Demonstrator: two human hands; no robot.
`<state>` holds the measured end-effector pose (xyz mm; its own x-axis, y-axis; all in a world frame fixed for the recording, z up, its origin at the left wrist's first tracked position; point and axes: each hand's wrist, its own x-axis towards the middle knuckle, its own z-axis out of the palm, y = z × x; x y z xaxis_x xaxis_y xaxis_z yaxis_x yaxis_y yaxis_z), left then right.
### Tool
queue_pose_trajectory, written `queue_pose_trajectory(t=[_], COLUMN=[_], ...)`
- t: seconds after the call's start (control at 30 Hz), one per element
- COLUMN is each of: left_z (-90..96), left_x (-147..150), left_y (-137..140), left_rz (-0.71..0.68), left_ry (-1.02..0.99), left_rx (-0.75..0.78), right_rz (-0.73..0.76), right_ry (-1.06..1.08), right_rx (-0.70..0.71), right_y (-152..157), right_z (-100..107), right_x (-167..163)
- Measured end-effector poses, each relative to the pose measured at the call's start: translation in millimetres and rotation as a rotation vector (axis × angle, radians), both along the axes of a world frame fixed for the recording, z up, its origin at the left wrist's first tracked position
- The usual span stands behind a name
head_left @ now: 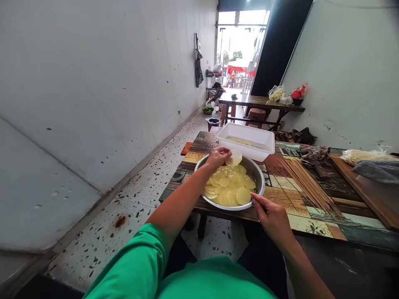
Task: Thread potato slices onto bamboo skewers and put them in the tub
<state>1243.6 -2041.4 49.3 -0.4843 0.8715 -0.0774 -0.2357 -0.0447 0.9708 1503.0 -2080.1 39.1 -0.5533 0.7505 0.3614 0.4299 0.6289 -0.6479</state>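
Note:
A round metal basin [261, 182] holds many thin, pale yellow potato slices [222, 182] in liquid. Above its far side, my left hand [219, 158] pinches one potato slice [234, 158] by its left edge. My right hand [272, 214] is closed on the near end of a thin bamboo skewer [243, 180] at the basin's right front rim. The skewer slants up and left across the basin, its far end at the lower edge of the held slice. Whether the tip has pierced the slice, I cannot tell.
Behind the basin stands a white plastic tub [264, 146] with some slices inside. Loose bamboo skewers [307, 187] lie on the patterned table [293, 222] to the right, near a wooden board [361, 187] with bags. Farther off, a person [218, 91] crouches by a second table [249, 99].

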Motion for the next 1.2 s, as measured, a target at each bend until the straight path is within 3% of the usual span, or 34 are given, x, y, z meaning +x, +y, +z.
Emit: queue_pose_trajectory(t=[0.13,0.37,0.7,0.9,1.03,1.2], left_z=[-5.5,-6.5,0.2,-4.9,-4.0,-4.8], left_x=[0,1,8,5,6,3], left_y=[1,1,-8,-4,-5,-5], left_rz=[0.050,0.014,-0.214,-0.108,-0.136,-0.127], left_ry=[0.049,0.230,0.075,0.064,0.024,0.145], left_rx=[0.068,0.140,0.106,0.130,0.118,0.111], right_rz=[-0.015,-0.036,-0.028,-0.030,-0.043,-0.053], right_ry=[-0.006,-0.006,0.010,0.035,0.050,0.062], right_rx=[-0.002,-0.014,-0.029,-0.044,-0.048,-0.056], right_y=[2,1,0,-1,-1,0], right_z=[-1,-1,-3,-3,-2,-2], right_x=[0,0,-2,-1,-2,-4])
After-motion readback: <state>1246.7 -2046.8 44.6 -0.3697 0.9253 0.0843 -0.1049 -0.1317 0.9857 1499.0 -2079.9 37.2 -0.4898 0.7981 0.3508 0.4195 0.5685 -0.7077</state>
